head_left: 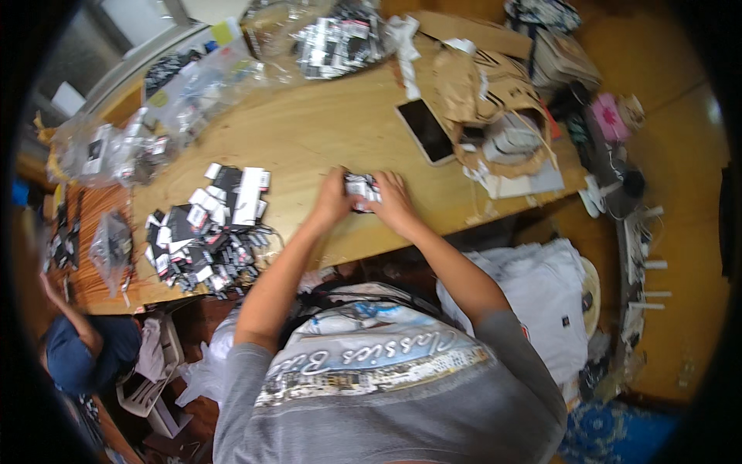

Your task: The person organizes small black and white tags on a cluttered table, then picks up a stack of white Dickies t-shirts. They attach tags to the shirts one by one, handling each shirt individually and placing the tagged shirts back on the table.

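Two hands at work, and both are on the same thing! The left hand curls round one side of a small black-and-white bundle, the right hand closes on the other, and the bundle sits pinched between them, over the table. Look left of the left hand: a loose heap of black and white tags spreads toward the table's near edge. Out to the right of the right hand, and farther off, lies a dark-screened phone, with a crumpled brown paper bag just beyond it. Straight ahead, well past both hands, there's a clear plastic bag packed with more tags. Nearer the body, right of the right forearm, white cloth lies piled.
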The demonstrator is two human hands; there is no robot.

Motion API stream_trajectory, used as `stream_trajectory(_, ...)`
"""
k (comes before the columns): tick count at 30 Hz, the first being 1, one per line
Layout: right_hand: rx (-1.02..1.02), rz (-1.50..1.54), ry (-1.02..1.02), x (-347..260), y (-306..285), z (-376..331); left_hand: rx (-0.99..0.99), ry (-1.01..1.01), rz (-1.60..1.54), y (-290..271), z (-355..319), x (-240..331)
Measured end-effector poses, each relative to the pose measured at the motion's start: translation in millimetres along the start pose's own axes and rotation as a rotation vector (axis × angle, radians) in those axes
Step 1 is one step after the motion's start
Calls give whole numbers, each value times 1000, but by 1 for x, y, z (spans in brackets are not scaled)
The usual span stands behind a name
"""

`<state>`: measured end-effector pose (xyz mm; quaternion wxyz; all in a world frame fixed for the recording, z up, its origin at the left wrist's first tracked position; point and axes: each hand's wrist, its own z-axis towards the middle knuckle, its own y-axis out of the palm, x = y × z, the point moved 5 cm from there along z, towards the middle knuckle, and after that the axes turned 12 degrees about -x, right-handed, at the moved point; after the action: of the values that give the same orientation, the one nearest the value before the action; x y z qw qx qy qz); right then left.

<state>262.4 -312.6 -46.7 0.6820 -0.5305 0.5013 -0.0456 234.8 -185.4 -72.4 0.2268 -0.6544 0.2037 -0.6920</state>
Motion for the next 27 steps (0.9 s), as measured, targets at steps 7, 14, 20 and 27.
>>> stream_trajectory(7,193,192,-220,-17,5,-2,183,139,103,-16,-30,28)
stream_trajectory(14,133,322,-253,-12,13,-2,88,39,-398,-3,-31,21)
stream_trajectory(20,174,429,-304,-18,10,-5,158,143,-261,-5,-34,22)
stream_trajectory(27,135,461,-362,-13,13,-4,117,106,-274,-8,-37,32)
